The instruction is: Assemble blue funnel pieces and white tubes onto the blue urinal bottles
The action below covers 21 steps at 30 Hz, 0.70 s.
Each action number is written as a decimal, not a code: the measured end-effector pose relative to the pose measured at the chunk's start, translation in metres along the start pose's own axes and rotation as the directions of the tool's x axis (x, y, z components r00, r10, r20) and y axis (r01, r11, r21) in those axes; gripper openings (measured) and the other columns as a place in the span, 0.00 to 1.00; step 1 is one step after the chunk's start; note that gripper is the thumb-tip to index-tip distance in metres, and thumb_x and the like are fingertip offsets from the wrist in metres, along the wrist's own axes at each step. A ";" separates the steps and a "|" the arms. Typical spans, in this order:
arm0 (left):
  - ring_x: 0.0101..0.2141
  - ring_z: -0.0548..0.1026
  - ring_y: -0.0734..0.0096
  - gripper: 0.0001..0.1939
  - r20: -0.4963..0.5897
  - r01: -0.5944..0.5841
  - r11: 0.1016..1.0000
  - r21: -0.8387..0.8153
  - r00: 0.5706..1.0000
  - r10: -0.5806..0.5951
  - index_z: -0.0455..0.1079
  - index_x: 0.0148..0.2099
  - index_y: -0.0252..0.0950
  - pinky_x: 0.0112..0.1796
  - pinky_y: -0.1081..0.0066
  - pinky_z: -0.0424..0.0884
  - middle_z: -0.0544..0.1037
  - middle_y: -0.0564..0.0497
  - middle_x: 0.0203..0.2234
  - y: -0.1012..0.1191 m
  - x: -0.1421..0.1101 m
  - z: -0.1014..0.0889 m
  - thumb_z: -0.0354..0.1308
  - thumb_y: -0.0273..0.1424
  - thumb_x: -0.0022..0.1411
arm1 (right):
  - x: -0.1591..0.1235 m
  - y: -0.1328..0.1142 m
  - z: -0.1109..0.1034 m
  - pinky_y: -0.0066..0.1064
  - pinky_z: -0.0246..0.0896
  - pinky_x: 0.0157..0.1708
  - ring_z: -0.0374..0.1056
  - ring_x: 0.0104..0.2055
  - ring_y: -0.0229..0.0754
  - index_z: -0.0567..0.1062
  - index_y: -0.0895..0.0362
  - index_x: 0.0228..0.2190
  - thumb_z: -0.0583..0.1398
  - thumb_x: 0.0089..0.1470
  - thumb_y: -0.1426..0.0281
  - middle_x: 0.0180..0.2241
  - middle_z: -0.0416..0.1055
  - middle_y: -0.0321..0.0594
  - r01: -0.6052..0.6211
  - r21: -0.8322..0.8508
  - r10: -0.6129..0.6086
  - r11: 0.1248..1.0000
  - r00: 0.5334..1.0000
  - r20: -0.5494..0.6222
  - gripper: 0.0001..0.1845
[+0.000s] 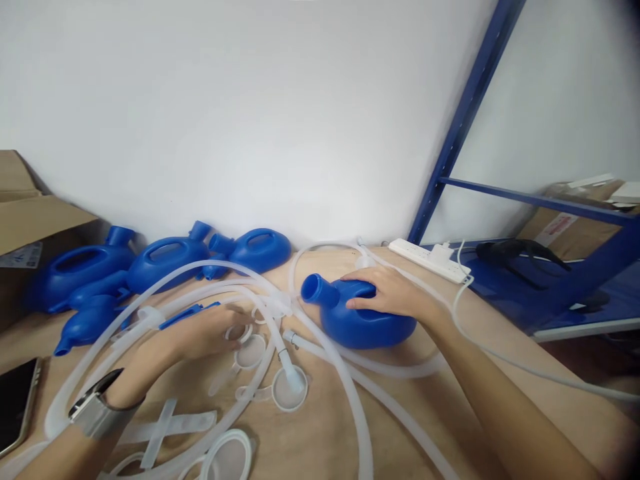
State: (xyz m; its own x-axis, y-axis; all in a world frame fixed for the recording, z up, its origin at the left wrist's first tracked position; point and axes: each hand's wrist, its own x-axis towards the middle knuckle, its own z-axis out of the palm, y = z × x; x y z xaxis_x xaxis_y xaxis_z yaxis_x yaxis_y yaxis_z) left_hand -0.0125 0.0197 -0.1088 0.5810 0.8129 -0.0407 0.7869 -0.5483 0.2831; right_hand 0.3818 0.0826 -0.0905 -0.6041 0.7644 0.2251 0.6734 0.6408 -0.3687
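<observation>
My right hand [385, 290] grips a blue urinal bottle [367, 327] through its handle. The bottle rests on the table, and its open neck points up to the left. My left hand [207, 331], wearing a watch on a grey strap [100, 410], reaches low over several translucent caps. Its thumb and fingertips close around the rim of one small round cap [239, 332], slightly blurred. Just beside it lies another clear cap [250, 351]. A cap with a tube spout [290, 389] lies nearer to me. Long translucent hoses [345, 380] loop across the table between my hands.
More blue bottles [170, 259] stand along the wall at left, by an open cardboard box [45, 223]. A phone [20, 403] lies at the left edge. At right are a white power strip [430, 259] with its cable and a blue metal rack [460, 127].
</observation>
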 end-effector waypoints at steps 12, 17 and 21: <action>0.42 0.81 0.59 0.31 -0.503 -0.166 0.913 -0.372 0.863 -0.048 0.75 0.59 0.35 0.45 0.62 0.78 0.82 0.42 0.50 0.078 0.078 -0.001 0.68 0.49 0.61 | 0.000 0.006 -0.011 0.47 0.64 0.61 0.74 0.58 0.61 0.82 0.50 0.53 0.73 0.44 0.52 0.54 0.81 0.41 -0.155 0.099 0.143 0.983 0.983 0.117 0.35; 0.41 0.81 0.60 0.28 -0.472 -0.192 0.911 -0.364 0.882 -0.003 0.78 0.55 0.37 0.44 0.63 0.77 0.84 0.44 0.46 0.077 0.089 0.008 0.69 0.50 0.60 | -0.002 0.008 -0.008 0.44 0.69 0.53 0.77 0.51 0.58 0.83 0.48 0.50 0.73 0.44 0.50 0.49 0.83 0.40 -0.157 0.098 0.148 0.983 0.985 0.088 0.32; 0.40 0.80 0.62 0.28 -0.464 -0.219 0.920 -0.324 0.885 0.047 0.78 0.54 0.36 0.43 0.64 0.77 0.84 0.45 0.45 0.073 0.090 0.000 0.70 0.49 0.59 | -0.003 0.015 -0.004 0.46 0.69 0.54 0.76 0.52 0.60 0.83 0.44 0.50 0.73 0.44 0.48 0.50 0.82 0.39 -0.156 0.108 0.149 0.982 0.987 0.068 0.31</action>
State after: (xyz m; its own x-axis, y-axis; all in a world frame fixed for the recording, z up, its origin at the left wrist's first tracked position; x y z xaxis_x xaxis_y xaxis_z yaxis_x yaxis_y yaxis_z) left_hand 0.0976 0.0529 -0.0921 0.4549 0.7844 0.4216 0.5294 -0.6189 0.5803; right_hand 0.3955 0.0905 -0.0934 -0.5248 0.8446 0.1058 0.7095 0.5027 -0.4940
